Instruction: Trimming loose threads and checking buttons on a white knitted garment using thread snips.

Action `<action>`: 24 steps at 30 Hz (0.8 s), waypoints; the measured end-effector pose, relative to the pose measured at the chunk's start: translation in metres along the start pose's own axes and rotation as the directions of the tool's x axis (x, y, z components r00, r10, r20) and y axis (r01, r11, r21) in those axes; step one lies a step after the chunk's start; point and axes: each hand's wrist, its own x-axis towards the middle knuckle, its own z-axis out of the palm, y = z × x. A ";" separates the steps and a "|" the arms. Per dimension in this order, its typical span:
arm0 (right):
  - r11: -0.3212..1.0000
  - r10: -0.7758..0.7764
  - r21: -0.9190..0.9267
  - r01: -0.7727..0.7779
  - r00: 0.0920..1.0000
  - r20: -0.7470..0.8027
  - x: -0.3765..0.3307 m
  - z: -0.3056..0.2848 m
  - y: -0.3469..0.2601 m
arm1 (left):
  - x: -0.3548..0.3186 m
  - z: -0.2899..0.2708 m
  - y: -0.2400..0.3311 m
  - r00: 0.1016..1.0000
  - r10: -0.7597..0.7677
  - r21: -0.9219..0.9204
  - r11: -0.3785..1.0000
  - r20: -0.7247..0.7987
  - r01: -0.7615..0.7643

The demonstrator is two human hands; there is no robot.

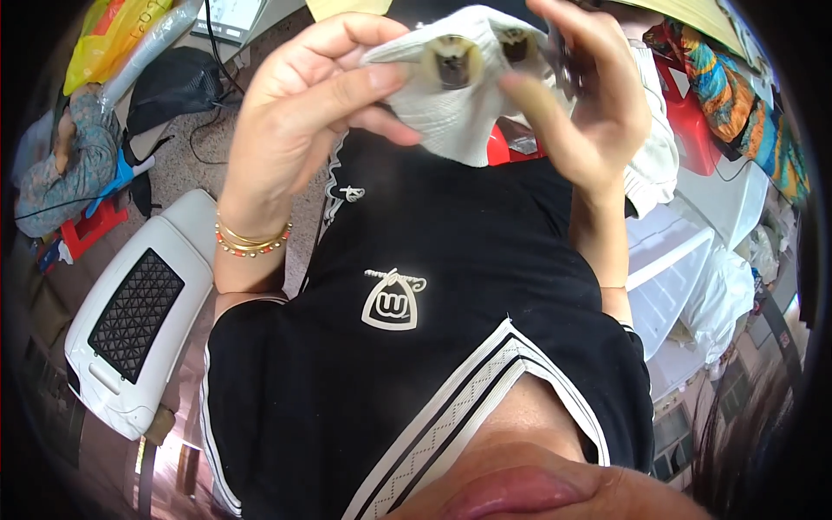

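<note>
A white ribbed knit piece (459, 130), with two large dark-and-tan buttons on it, is held up in front of my chest. My left hand (303, 108) pinches its left edge, thumb in front and fingers partly behind. On the other side my right hand (598, 113) grips the cloth, its thumb lying on the fabric just below the right button (517, 45). The left button (452, 62) faces me. Motion blurs the right fingers a little, and what lies behind the cloth is hidden. More white knit fabric (654, 130) hangs beside my right wrist.
A white chair-like item with a black mesh panel (139, 312) stands at the left. Farther off are a black bag (178, 87) and a yellow plastic bag (113, 39). At the right are a red stool (689, 113), translucent plastic boxes (667, 251) and patterned cloth (724, 91).
</note>
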 end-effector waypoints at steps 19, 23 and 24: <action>0.935 0.086 0.353 0.034 0.944 -0.319 -0.034 0.020 0.018 | 0.022 0.061 -0.019 0.980 0.194 0.346 0.923 -0.043 -0.167; 0.929 -0.076 0.317 0.190 0.938 -0.339 -0.022 0.019 0.032 | 0.026 0.055 -0.025 0.970 0.242 0.369 0.905 -0.033 -0.213; 0.887 -0.278 0.265 0.378 0.896 -0.347 -0.017 0.017 0.035 | 0.026 0.054 -0.025 0.971 0.239 0.381 0.901 -0.031 -0.209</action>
